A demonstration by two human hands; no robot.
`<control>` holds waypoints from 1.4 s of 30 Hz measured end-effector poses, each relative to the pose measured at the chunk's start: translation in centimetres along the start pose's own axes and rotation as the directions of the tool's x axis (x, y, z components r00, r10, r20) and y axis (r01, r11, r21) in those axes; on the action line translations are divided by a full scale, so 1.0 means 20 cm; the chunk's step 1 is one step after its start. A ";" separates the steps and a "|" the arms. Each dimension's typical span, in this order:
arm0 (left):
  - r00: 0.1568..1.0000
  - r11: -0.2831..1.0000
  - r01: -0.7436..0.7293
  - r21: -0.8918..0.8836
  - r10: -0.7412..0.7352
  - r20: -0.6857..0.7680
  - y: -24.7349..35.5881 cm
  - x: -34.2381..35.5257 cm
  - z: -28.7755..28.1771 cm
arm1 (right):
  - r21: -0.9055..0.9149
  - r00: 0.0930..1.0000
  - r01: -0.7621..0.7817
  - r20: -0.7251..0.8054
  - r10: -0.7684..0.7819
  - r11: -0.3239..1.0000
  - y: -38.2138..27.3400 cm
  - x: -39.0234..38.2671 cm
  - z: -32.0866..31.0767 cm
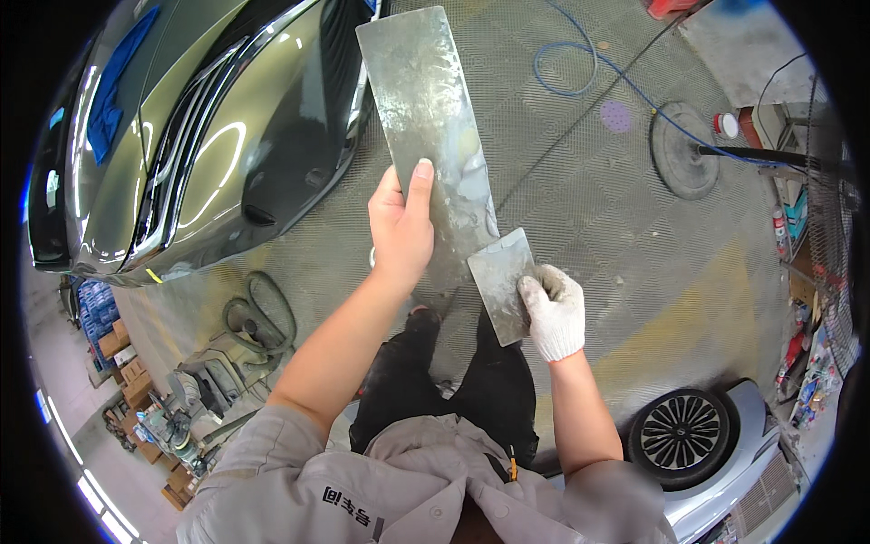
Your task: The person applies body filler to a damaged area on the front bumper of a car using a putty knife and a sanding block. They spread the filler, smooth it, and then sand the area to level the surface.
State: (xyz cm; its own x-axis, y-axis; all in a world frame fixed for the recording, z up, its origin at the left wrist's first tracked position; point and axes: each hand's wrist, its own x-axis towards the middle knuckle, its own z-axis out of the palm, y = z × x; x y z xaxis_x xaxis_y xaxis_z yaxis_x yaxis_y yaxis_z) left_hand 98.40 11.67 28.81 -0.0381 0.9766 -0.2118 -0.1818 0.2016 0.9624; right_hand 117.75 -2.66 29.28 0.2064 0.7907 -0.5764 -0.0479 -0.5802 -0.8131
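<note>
My bare left hand (pixel 401 218) is closed on the edge of a long metal plate (pixel 412 91), its thumb lying on top. Smears of pale grey paste mark the plate's right side. A white knit glove, smudged with dirt, covers my right hand (pixel 553 308). Between its thumb and fingers is a small flat metal scraper (pixel 501 281). The scraper's upper corner meets or overlaps the lower right part of the plate; whether they touch I cannot tell.
A dark glossy car (pixel 281 136) with a blue cloth (pixel 109 104) on it stands at left. Blue hose (pixel 589 45) crosses the grid floor near a round stand base (pixel 684 150). A silver car's wheel (pixel 681 438) is at lower right, a wheeled machine (pixel 217 390) at lower left.
</note>
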 end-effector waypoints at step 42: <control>0.478 0.873 -0.145 -0.466 -0.350 -0.806 0.31 -1.54 -0.48 | -0.220 0.506 0.232 0.859 0.075 0.948 -0.52 -0.33 0.38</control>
State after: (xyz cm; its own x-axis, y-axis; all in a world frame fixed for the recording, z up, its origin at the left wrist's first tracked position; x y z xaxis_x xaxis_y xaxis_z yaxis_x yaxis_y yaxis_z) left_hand 89.00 -17.84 39.57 -0.7463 0.3351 -0.5751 -0.6106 -0.0009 0.7919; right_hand 109.43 -0.30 40.83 -0.7387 0.5247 -0.4231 0.2171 -0.4091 -0.8863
